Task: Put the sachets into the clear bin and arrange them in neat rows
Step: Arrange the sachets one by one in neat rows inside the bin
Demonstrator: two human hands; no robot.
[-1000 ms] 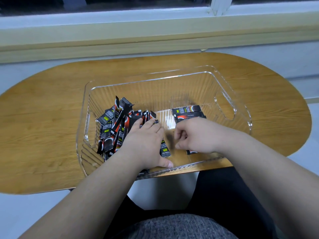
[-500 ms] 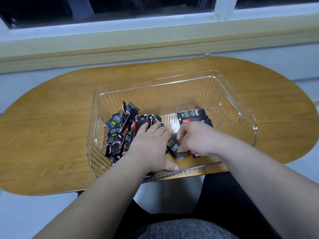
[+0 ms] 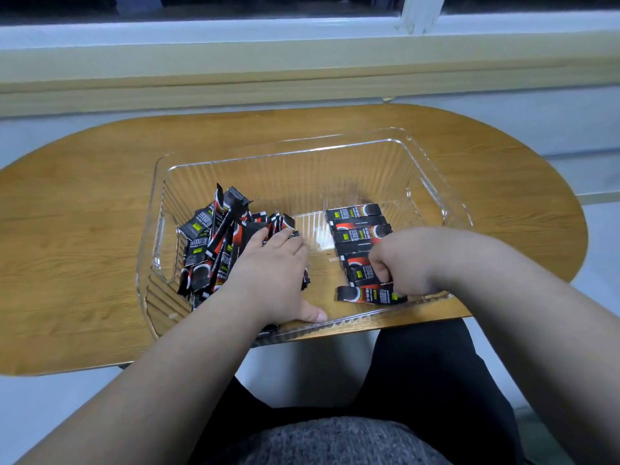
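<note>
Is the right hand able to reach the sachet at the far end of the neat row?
Probably yes. The far sachet lies uncovered in the clear bin, just beyond the right hand, with nothing between. The hand grips a nearer sachet, so it would release that first.

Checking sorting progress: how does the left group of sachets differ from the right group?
The left heap is jumbled, sachets leaning and crossing; the right row lies flat and parallel. The left heap holds more than the right row. The left hand rests on the left heap; the right hand pinches a sachet in the right row. Both are black-and-red packs inside the clear bin.
</note>
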